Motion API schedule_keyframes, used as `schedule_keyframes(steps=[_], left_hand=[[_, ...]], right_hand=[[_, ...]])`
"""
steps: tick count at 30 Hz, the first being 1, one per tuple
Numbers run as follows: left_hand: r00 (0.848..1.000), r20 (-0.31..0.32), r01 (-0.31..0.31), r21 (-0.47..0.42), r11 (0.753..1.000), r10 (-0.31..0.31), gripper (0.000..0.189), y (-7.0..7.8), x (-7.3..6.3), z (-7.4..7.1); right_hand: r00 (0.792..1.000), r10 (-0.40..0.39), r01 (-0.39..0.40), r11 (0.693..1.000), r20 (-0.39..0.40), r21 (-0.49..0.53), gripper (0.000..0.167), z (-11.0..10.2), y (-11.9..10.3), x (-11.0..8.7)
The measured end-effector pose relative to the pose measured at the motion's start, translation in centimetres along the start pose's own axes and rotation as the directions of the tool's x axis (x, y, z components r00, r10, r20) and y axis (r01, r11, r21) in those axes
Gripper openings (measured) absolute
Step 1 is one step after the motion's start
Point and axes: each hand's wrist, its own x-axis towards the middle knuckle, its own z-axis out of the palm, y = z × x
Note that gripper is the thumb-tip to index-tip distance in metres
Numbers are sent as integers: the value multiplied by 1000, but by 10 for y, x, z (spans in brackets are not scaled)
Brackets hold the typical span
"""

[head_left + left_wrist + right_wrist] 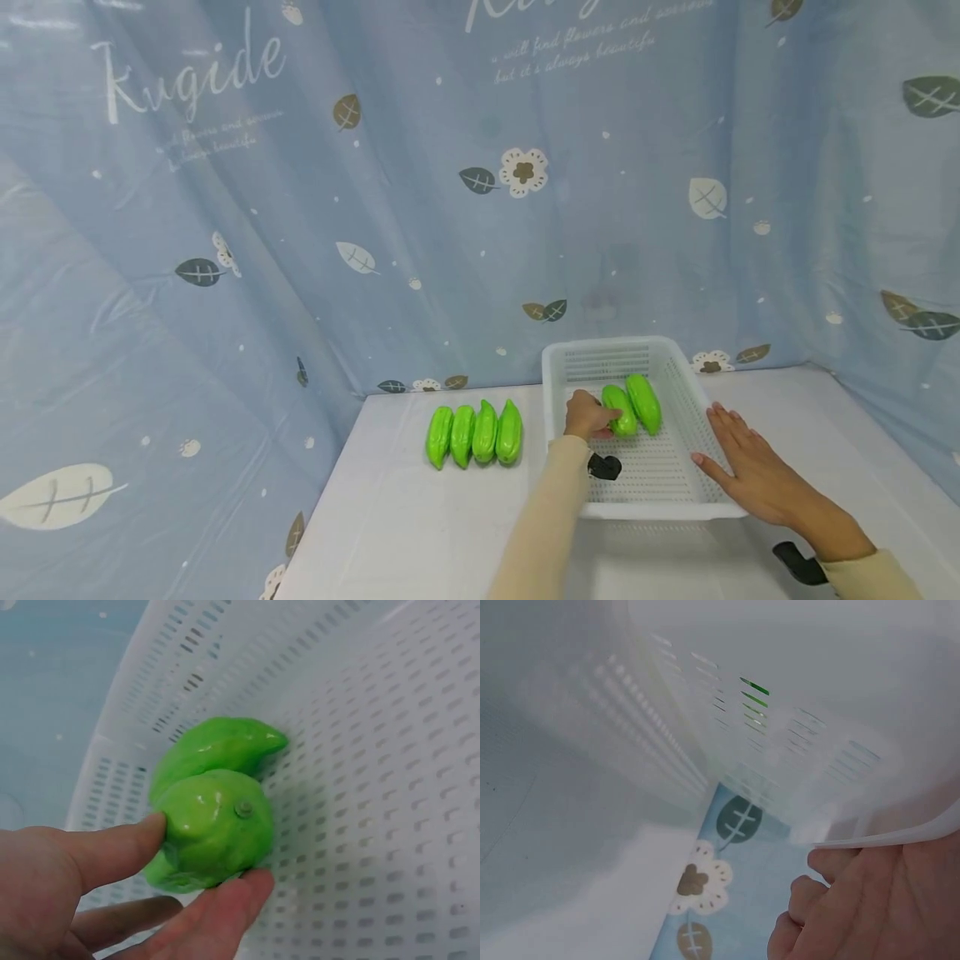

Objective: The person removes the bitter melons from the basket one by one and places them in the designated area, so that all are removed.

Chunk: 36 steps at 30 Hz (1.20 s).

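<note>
A green bitter melon (217,821) lies in the white plastic basket (660,511), its stubby stem end facing the left wrist camera. My left hand (588,414) reaches inside and pinches this melon between thumb and fingers. Right against it lies a second melon (643,403), its pointed tip showing in the left wrist view. My right hand (765,471) rests at the basket's right rim with straight fingers, the thumb spread over the inner side. From the right wrist camera, its fingers (855,907) show below the rim, outside the basket; the thumb is hidden there.
Several more green melons (485,432) stand side by side in a row on the white table (420,533), left of the basket. A blue curtain (450,242) with leaf and flower prints hangs close behind the basket and along the left side.
</note>
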Motion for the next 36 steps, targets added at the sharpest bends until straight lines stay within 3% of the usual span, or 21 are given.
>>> schedule_keyframes(steps=[7, 13, 23, 36], left_hand=[[997, 75, 19, -20, 1000, -18, 32, 6, -3, -6], [990, 142, 19, -88, 996, -6, 21, 6, -4, -10], [958, 286, 17, -161, 987, 30, 21, 1, 1, -26], [929, 350, -49, -209, 977, 122, 30, 0, -2, -46]], right_hand=[[1000, 1, -1, 1000, -2, 9, 90, 1, 1, 0], [1000, 1, -1, 1000, -1, 6, 91, 2, 2, 0], [1000, -1, 1, 1000, -1, 4, 90, 1, 3, 0], [1000, 0, 0, 1000, -3, 13, 91, 2, 4, 0]])
